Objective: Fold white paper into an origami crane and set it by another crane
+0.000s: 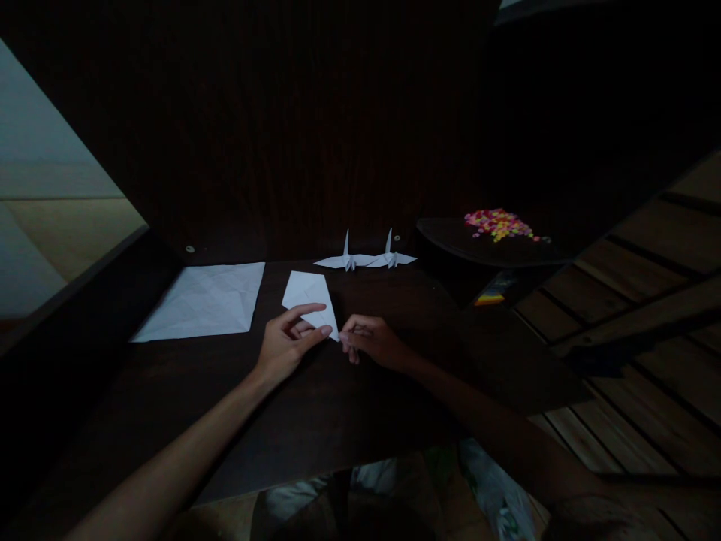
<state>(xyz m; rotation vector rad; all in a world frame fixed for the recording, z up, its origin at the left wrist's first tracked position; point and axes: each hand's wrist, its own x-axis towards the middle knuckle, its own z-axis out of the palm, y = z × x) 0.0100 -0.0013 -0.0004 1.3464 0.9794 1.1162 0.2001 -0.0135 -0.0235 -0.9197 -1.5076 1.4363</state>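
- Folded piece (306, 289), in the grip: matt paper, smooth between creases.
- Flat sheet (203, 304), left of the grip: matt paper, crinkled.
- Paper cranes (338, 262), beyond the grip: matt, sharply creased.
- Desktop (270, 428), under the grip: dull, smooth, wood-look.
- Slats (653, 413), right of the grip: matt wood.
- Bag (499, 488), below right of the grip: thin, wrinkled plastic.

"How do the arms sit on your feed?"
"I see my left forearm (185, 439) slanting up from lower left, my right forearm (478, 409) from lower right."
"Hands?"
"Close together near the centre. My left hand (287, 336) has its forefinger (309, 307) stretched above the thumb (315, 336), tips apart. My right hand (372, 338) points inward, fingers bent."
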